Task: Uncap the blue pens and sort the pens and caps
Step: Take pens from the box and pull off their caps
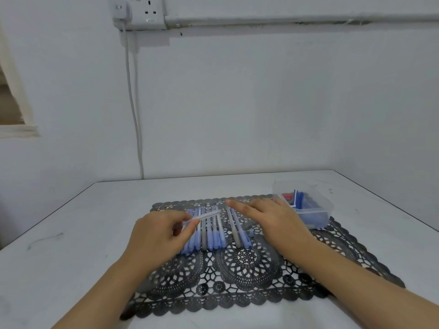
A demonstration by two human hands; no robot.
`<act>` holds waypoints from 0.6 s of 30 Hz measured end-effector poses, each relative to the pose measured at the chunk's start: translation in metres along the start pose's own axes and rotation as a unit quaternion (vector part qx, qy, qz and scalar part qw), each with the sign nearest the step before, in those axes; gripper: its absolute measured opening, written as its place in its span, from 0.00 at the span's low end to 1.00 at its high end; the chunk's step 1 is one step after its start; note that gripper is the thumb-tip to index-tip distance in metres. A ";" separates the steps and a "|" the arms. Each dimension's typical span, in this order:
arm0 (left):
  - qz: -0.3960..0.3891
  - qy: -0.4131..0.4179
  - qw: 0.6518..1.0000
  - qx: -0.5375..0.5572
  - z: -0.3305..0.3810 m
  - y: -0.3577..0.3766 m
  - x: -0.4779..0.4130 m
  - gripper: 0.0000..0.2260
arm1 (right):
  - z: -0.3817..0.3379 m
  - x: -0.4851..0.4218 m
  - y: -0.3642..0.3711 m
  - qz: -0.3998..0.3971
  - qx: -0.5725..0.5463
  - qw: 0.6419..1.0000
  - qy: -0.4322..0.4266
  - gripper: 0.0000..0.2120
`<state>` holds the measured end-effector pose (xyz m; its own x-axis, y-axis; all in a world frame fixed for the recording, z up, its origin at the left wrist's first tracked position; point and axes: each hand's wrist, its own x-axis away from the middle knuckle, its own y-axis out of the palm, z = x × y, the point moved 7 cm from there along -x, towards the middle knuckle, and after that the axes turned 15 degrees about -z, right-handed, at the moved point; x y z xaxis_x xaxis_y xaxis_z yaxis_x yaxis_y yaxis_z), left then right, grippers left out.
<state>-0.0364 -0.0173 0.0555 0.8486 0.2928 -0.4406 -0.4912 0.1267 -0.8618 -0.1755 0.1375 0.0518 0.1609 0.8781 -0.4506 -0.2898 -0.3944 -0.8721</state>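
Several capped pens (211, 230), mostly with blue caps and one or two grey, lie side by side on a black lace mat (249, 276). Two more pens (236, 227) lie a little to their right, and a small blue cap (251, 233) sits beside them. My left hand (159, 236) pinches a pale pen barrel (205, 216), held slanted above the row. My right hand (268, 216) hovers over the mat's far right part with its fingers stretched out flat and nothing in it.
A clear plastic box (316, 210) with blue and red pieces inside stands at the mat's far right corner, just beyond my right hand. The white table (71, 233) meets a wall at the back, where a cable (135, 110) hangs from a socket.
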 end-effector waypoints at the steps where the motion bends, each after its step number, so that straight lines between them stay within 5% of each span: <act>1: -0.001 0.000 1.000 -0.001 0.000 0.001 -0.001 0.21 | 0.000 0.000 0.001 0.007 0.006 1.000 0.001 0.48; 10: -0.008 0.023 1.000 0.010 0.010 0.000 0.000 0.21 | -0.003 0.004 -0.004 0.061 0.001 0.998 0.009 0.39; 18: -0.007 0.044 0.999 0.020 0.019 -0.003 0.002 0.21 | -0.009 0.003 0.003 0.024 -0.085 0.996 -0.016 0.37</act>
<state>-0.0373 0.0006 0.0617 0.8682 0.2074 -0.4507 -0.4856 0.1691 -0.8577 -0.1675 0.1366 0.0464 0.1202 0.8643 -0.4885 -0.1328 -0.4736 -0.8707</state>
